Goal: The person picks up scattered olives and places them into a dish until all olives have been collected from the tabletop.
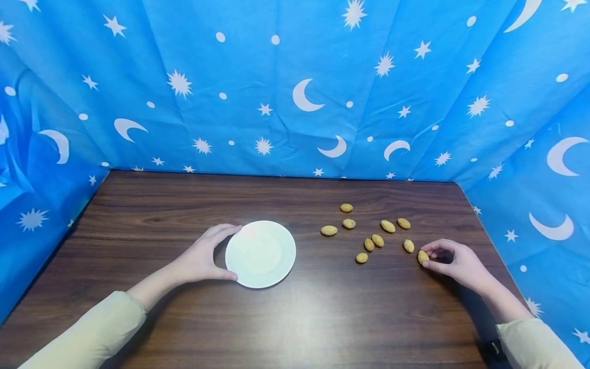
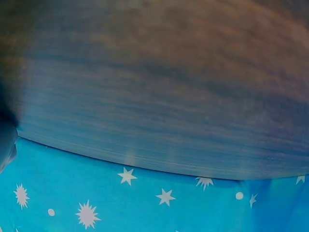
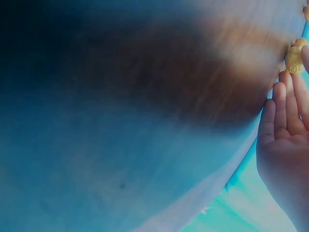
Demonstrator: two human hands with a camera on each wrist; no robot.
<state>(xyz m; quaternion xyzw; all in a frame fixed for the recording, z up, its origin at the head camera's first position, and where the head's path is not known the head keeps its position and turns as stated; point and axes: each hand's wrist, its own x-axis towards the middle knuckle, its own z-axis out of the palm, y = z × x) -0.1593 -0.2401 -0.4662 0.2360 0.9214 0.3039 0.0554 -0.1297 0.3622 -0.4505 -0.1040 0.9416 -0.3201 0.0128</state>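
Note:
A round white plate [image 1: 260,254] lies on the dark table left of the middle. My left hand [image 1: 203,258] holds its left rim, thumb at the near side and fingertips at the far side. At the right, my right hand [image 1: 458,264] pinches a yellowish-brown, oval, nut-like piece [image 1: 422,258] between thumb and fingers. In the right wrist view, that piece [image 3: 293,59] shows a rough surface at the fingertips. Several similar nut-like pieces [image 1: 388,226] lie scattered between the plate and the right hand. Only a sliver of the left hand [image 2: 7,146] enters the left wrist view.
The wood-grain table [image 1: 295,328] ends at a blue curtain [image 1: 249,92] with white moons and stars, which also hangs along both sides. A small dark object [image 1: 495,349] sits at the right sleeve [image 1: 534,341].

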